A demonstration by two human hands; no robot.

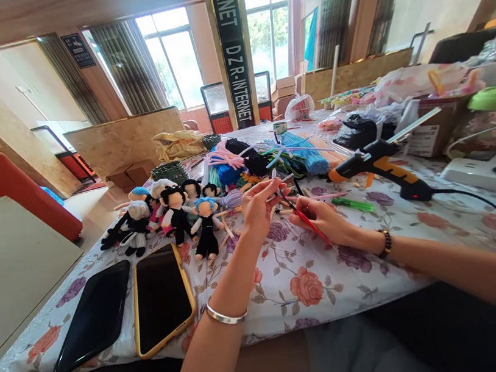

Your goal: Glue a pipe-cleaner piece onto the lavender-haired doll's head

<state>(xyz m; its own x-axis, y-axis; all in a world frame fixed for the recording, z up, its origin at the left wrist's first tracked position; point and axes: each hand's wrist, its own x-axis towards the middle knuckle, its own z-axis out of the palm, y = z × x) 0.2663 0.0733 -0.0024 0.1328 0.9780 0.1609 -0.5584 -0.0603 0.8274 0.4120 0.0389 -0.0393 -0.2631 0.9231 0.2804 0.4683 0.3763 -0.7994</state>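
At the middle of the table, my left hand (260, 207) is closed in a pinch on a small, thin, pale piece (274, 173) whose kind I cannot make out. My right hand (320, 219) is wrapped around a slim tool with a red handle and a dark tip (311, 224). The tool's tip meets the fingertips of my left hand. Left of my hands sit several crocheted-looking dolls, among them a blue-haired doll in black (207, 225). Behind my hands lies a heap of pipe cleaners (303, 152).
A glue gun (379, 170) stands at the right, its cord trailing off. Beyond it is a white power strip (481, 171). Two phones, one black (95, 315) and one yellow-cased (162, 299), lie front left. A green tool (353, 204) lies beside my right hand on the floral tablecloth (287, 303).
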